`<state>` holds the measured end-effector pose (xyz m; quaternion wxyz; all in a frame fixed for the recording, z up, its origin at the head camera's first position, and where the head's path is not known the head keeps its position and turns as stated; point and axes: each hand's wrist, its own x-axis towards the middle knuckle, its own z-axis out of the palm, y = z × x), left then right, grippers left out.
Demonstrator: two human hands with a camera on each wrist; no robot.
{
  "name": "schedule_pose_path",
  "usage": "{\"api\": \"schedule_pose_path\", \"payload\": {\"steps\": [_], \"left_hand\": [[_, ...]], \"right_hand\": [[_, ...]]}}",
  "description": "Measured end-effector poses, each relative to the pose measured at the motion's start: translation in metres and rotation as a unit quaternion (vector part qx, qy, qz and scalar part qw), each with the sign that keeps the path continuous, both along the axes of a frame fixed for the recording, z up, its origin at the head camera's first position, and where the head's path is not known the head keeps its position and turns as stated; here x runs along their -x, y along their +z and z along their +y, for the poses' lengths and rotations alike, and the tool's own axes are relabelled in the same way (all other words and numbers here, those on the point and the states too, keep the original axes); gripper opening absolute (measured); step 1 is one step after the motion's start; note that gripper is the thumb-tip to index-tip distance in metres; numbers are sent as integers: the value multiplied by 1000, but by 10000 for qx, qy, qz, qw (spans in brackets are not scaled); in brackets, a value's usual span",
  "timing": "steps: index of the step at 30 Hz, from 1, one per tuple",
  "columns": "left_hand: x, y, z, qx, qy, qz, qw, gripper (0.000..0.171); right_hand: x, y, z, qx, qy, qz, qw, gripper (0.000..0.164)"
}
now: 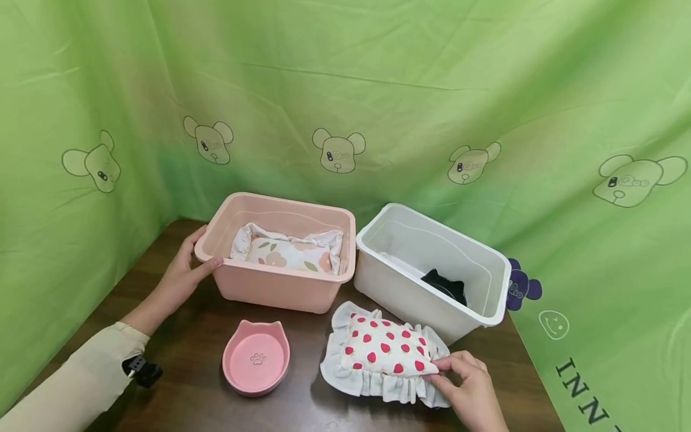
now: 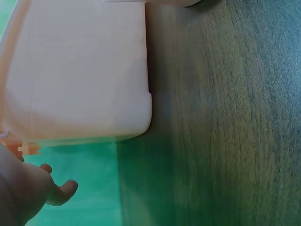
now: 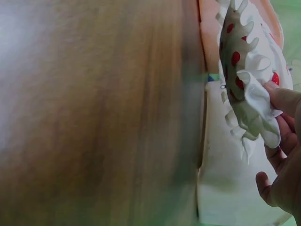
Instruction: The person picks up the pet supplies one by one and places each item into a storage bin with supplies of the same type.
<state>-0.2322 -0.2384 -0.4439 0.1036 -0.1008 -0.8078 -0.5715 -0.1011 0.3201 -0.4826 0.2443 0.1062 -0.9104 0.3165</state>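
My left hand [image 1: 183,273] grips the left front corner of a pink plastic bin [image 1: 275,291], thumb on the rim and fingers against the end. Inside that bin lies a small ruffled pillow [image 1: 286,255] with a flower print. My right hand [image 1: 469,384] pinches the right corner of a white pillow [image 1: 385,345] with red strawberries and a pale ruffled edge. This pillow hangs tilted in front of a white bin [image 1: 410,294]; in the right wrist view, thumb and fingers close on its ruffle [image 3: 258,103].
A pink cat-eared bowl [image 1: 256,360] with a paw mark stands on the dark wooden table [image 1: 189,384], in front of the pink bin. In the white bin is a black cat-eared dish [image 1: 445,288], partly hidden by the wall. Green printed cloth [image 1: 399,90] hangs behind and beside the table.
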Motion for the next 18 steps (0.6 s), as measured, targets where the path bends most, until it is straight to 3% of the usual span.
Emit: {"api": "schedule_pose_path", "payload": {"steps": [18], "left_hand": [[2, -2, 5, -755, -254, -40, 9968, 81]], "right_hand": [[0, 39, -16, 404, -77, 300, 9987, 36]]}}
